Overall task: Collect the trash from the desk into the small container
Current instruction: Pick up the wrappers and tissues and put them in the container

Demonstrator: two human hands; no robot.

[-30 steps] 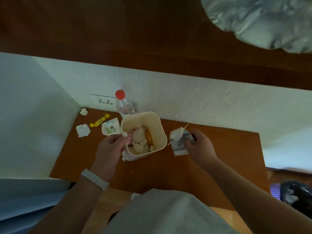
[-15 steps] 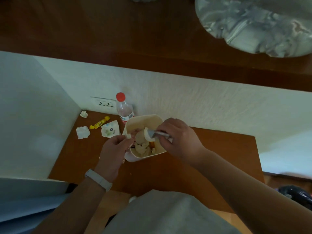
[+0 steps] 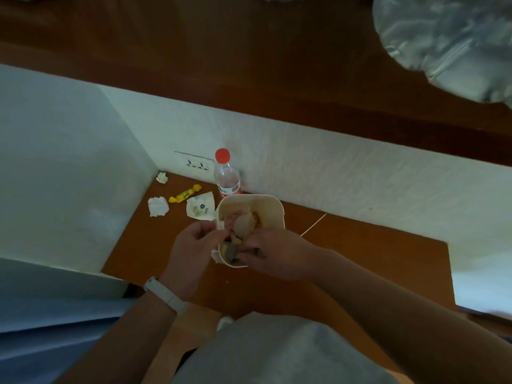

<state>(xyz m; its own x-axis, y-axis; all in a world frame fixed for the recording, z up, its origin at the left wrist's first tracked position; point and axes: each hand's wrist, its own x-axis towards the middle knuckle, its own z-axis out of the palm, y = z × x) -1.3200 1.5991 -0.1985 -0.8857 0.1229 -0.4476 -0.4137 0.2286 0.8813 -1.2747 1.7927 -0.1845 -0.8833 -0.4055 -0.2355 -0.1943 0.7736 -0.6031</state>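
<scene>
A small cream container [image 3: 273, 207] stands on the brown desk [image 3: 360, 261], with crumpled scraps inside it. My left hand [image 3: 191, 248] pinches the container's near-left rim. My right hand [image 3: 273, 252] reaches over the near rim with curled fingers pressing a greyish scrap [image 3: 230, 252] down inside. Loose trash lies to the left: a flowered wrapper [image 3: 201, 207], a yellow candy wrapper [image 3: 185, 193], a crumpled white paper [image 3: 158, 206] and a smaller paper ball [image 3: 162, 177] in the corner. A thin wooden stick [image 3: 313, 224] lies right of the container.
A clear bottle [image 3: 226, 177] with a red cap stands against the white wall behind the container, beside a wall socket [image 3: 195, 164]. White walls close in the desk on the left and back. The person's grey clothing [image 3: 277, 353] fills the lower middle.
My right hand carried the white and grey scrap from the desk right of the container over its rim and down inside. The left hand kept its hold on the rim.
</scene>
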